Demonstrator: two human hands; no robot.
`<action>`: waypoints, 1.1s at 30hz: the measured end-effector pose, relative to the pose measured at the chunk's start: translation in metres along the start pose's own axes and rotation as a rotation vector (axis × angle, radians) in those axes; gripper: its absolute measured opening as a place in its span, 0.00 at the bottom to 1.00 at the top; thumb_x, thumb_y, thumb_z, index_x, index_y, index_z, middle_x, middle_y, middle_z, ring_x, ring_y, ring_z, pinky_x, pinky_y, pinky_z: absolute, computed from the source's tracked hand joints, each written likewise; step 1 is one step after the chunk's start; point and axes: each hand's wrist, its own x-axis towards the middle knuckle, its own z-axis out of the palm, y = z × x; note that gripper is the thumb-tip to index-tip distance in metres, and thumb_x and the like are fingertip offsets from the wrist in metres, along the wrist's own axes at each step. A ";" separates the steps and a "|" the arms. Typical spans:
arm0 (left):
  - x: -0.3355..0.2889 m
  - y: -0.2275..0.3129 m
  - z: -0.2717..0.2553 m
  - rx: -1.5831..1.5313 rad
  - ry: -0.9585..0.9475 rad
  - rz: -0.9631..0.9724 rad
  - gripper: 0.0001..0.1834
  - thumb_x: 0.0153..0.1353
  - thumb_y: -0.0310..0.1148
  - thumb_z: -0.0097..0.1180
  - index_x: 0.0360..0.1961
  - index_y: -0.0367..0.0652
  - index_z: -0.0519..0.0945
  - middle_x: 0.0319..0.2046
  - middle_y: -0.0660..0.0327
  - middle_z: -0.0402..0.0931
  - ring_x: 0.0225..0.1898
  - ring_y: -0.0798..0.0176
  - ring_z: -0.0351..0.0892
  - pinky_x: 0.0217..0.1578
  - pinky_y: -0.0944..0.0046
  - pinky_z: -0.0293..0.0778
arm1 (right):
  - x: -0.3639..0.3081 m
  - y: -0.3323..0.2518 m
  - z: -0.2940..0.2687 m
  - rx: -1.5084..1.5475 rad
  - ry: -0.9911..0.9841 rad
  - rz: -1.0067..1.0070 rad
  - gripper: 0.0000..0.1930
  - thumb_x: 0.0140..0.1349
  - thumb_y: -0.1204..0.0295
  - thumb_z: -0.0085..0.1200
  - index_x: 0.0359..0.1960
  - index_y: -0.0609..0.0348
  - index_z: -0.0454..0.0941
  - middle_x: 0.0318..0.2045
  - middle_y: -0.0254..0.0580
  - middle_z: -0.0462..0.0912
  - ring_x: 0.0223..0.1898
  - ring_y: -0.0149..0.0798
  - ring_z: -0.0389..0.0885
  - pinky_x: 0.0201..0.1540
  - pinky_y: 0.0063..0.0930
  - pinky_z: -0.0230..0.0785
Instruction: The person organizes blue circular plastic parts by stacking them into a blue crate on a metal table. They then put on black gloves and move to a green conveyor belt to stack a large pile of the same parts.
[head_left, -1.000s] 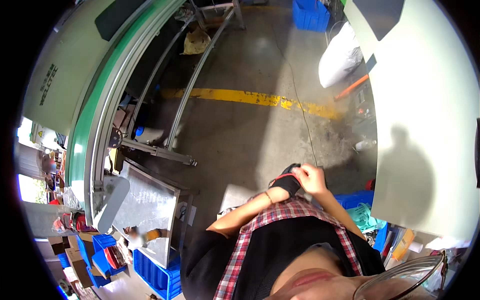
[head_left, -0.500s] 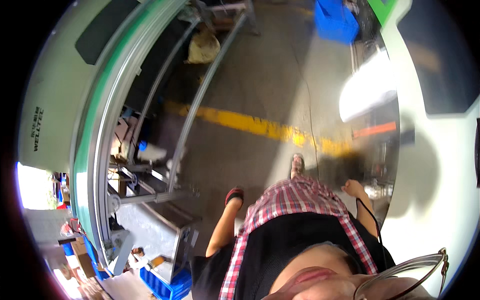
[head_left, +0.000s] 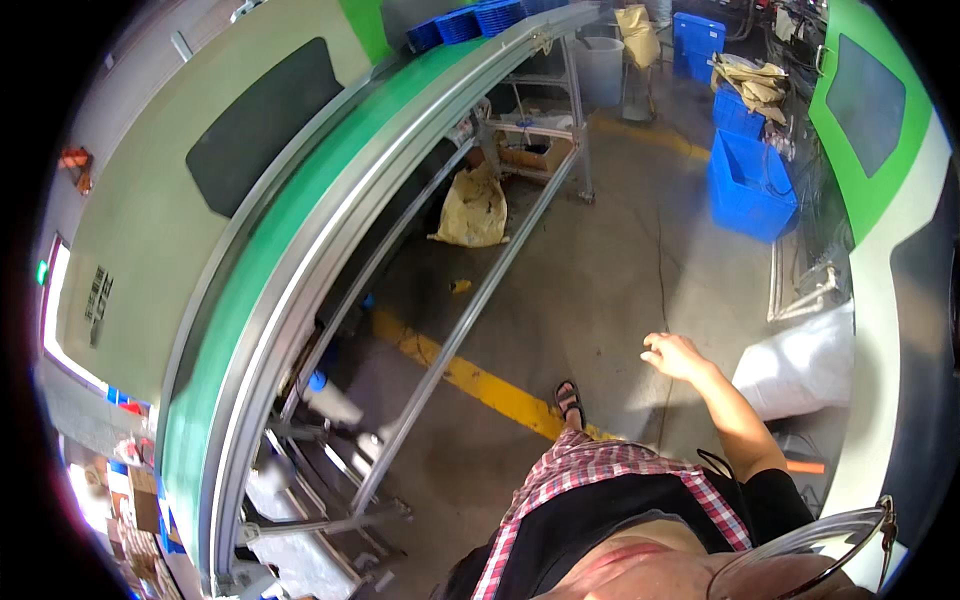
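My right hand (head_left: 675, 355) hangs out ahead of my body above the grey floor, its fingers loosely bent and a little apart. No object shows in it. Nearest to that hand is a large white sack (head_left: 800, 365) on the floor to its right, not touching it. My left hand is outside the picture. Along my left runs a conveyor with a green belt (head_left: 330, 180) and metal side rails. Blue trays (head_left: 460, 25) stand in stacks at its far end.
Blue crates (head_left: 745, 205) stand ahead on the right, near a green-and-white machine (head_left: 870, 100). A yellowish bag (head_left: 472, 210) lies by the conveyor's metal frame (head_left: 465, 320). Farther off is a white bucket (head_left: 600, 75). A yellow line (head_left: 490, 392) and a thin cable cross the floor.
The view has shifted, showing more of the conveyor, the tray stacks and the blue crates ahead. My right hand has swung forward from beside my body. My feet have changed position.
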 end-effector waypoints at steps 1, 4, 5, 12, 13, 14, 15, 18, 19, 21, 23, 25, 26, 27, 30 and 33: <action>0.018 0.013 -0.020 0.026 -0.009 -0.007 0.13 0.48 0.33 0.60 0.37 0.48 0.85 0.42 0.55 0.81 0.46 0.57 0.80 0.45 0.57 0.75 | 0.029 0.002 -0.003 0.045 -0.026 -0.019 0.17 0.60 0.61 0.54 0.46 0.58 0.75 0.37 0.47 0.82 0.41 0.49 0.79 0.43 0.41 0.71; 0.083 0.054 -0.098 0.130 -0.016 0.012 0.14 0.47 0.35 0.62 0.37 0.49 0.85 0.42 0.56 0.81 0.47 0.58 0.80 0.45 0.58 0.75 | 0.092 0.023 -0.019 0.020 -0.099 0.056 0.18 0.59 0.60 0.55 0.46 0.59 0.75 0.39 0.48 0.82 0.43 0.50 0.80 0.45 0.40 0.71; 0.108 0.068 -0.130 0.191 -0.004 0.035 0.14 0.47 0.35 0.62 0.37 0.49 0.85 0.42 0.56 0.81 0.47 0.58 0.79 0.46 0.58 0.75 | 0.112 0.032 -0.026 -0.011 -0.115 0.121 0.19 0.59 0.60 0.55 0.46 0.60 0.75 0.39 0.49 0.82 0.43 0.51 0.80 0.46 0.40 0.71; 0.223 0.234 -0.385 0.412 0.458 0.331 0.16 0.59 0.32 0.48 0.48 0.46 0.76 0.52 0.52 0.74 0.51 0.52 0.75 0.47 0.57 0.72 | 0.224 0.088 -0.080 0.152 -0.088 0.272 0.19 0.58 0.59 0.55 0.46 0.60 0.76 0.44 0.52 0.80 0.47 0.53 0.78 0.49 0.41 0.70; 0.226 0.262 -0.415 0.350 0.479 0.417 0.19 0.55 0.30 0.51 0.51 0.46 0.74 0.54 0.52 0.72 0.53 0.52 0.74 0.50 0.57 0.72 | 0.246 0.094 -0.085 0.165 -0.081 0.264 0.19 0.58 0.59 0.54 0.46 0.60 0.76 0.43 0.52 0.81 0.47 0.52 0.79 0.48 0.41 0.70; 0.229 0.290 -0.446 0.454 0.524 0.524 0.24 0.51 0.27 0.54 0.53 0.46 0.73 0.55 0.51 0.71 0.55 0.51 0.72 0.52 0.58 0.71 | 0.268 0.104 -0.089 0.178 -0.072 0.254 0.19 0.58 0.60 0.54 0.46 0.60 0.76 0.43 0.52 0.81 0.46 0.52 0.79 0.47 0.40 0.71; 0.228 0.321 -0.463 0.292 0.478 0.595 0.23 0.54 0.29 0.51 0.54 0.45 0.72 0.56 0.51 0.70 0.57 0.52 0.71 0.54 0.59 0.68 | 0.288 0.114 -0.092 0.183 -0.064 0.247 0.19 0.58 0.60 0.54 0.45 0.60 0.76 0.42 0.52 0.81 0.45 0.52 0.80 0.47 0.40 0.71; 0.218 0.406 -0.503 0.101 0.582 0.890 0.18 0.69 0.36 0.37 0.54 0.42 0.74 0.56 0.51 0.71 0.58 0.54 0.69 0.55 0.63 0.65 | 0.356 0.149 -0.109 0.181 -0.114 0.209 0.18 0.58 0.60 0.54 0.45 0.60 0.76 0.38 0.50 0.83 0.42 0.50 0.81 0.43 0.39 0.71; 0.205 0.427 -0.507 -0.034 0.461 0.885 0.18 0.67 0.34 0.39 0.54 0.42 0.73 0.57 0.50 0.70 0.58 0.54 0.69 0.57 0.62 0.64 | 0.380 0.162 -0.118 0.198 -0.174 0.208 0.17 0.59 0.61 0.53 0.44 0.60 0.76 0.35 0.48 0.83 0.38 0.49 0.82 0.40 0.39 0.72; 0.175 0.477 -0.527 -0.318 0.252 0.837 0.20 0.62 0.28 0.43 0.56 0.40 0.72 0.59 0.48 0.67 0.59 0.52 0.68 0.60 0.61 0.62 | 0.428 0.184 -0.145 0.175 -0.168 0.113 0.17 0.59 0.61 0.54 0.43 0.60 0.76 0.33 0.47 0.84 0.37 0.48 0.82 0.39 0.39 0.72; 0.131 0.516 -0.562 -0.175 0.271 1.059 0.20 0.65 0.34 0.45 0.56 0.38 0.72 0.57 0.50 0.70 0.59 0.53 0.69 0.60 0.63 0.61 | 0.490 0.202 -0.184 0.155 -0.154 0.021 0.17 0.60 0.61 0.54 0.43 0.61 0.76 0.33 0.48 0.83 0.37 0.47 0.82 0.39 0.38 0.72; 0.077 0.553 -0.599 -0.421 0.157 1.073 0.21 0.66 0.35 0.47 0.58 0.37 0.71 0.57 0.54 0.71 0.59 0.56 0.69 0.59 0.63 0.62 | 0.553 0.213 -0.233 0.190 -0.154 0.004 0.16 0.60 0.62 0.55 0.43 0.61 0.76 0.33 0.48 0.83 0.37 0.47 0.82 0.39 0.38 0.72; 0.055 0.571 -0.623 -0.618 0.095 1.103 0.21 0.66 0.35 0.49 0.58 0.36 0.71 0.58 0.56 0.71 0.59 0.59 0.69 0.57 0.64 0.62 | 0.586 0.215 -0.260 0.193 -0.097 -0.086 0.14 0.61 0.64 0.56 0.42 0.61 0.76 0.33 0.47 0.84 0.36 0.44 0.83 0.40 0.35 0.73; 0.033 0.584 -0.645 -0.680 0.212 1.159 0.23 0.67 0.38 0.48 0.59 0.37 0.70 0.58 0.55 0.71 0.59 0.58 0.69 0.57 0.62 0.63 | 0.618 0.215 -0.285 0.268 -0.045 -0.172 0.13 0.61 0.66 0.56 0.42 0.62 0.77 0.33 0.45 0.83 0.36 0.40 0.82 0.40 0.33 0.72; -0.002 0.614 -0.730 -0.841 0.442 1.198 0.27 0.68 0.45 0.45 0.61 0.38 0.67 0.59 0.52 0.68 0.60 0.55 0.67 0.59 0.57 0.62 | 0.711 0.194 -0.363 0.455 0.118 -0.314 0.10 0.63 0.69 0.55 0.41 0.63 0.77 0.34 0.39 0.81 0.35 0.30 0.78 0.39 0.25 0.71; -0.002 0.636 -0.819 -0.959 0.607 1.118 0.32 0.67 0.51 0.43 0.64 0.39 0.63 0.62 0.50 0.63 0.63 0.52 0.64 0.62 0.53 0.59 | 0.788 0.160 -0.435 0.538 0.310 -0.457 0.12 0.66 0.68 0.51 0.42 0.64 0.77 0.35 0.35 0.79 0.36 0.27 0.75 0.41 0.23 0.69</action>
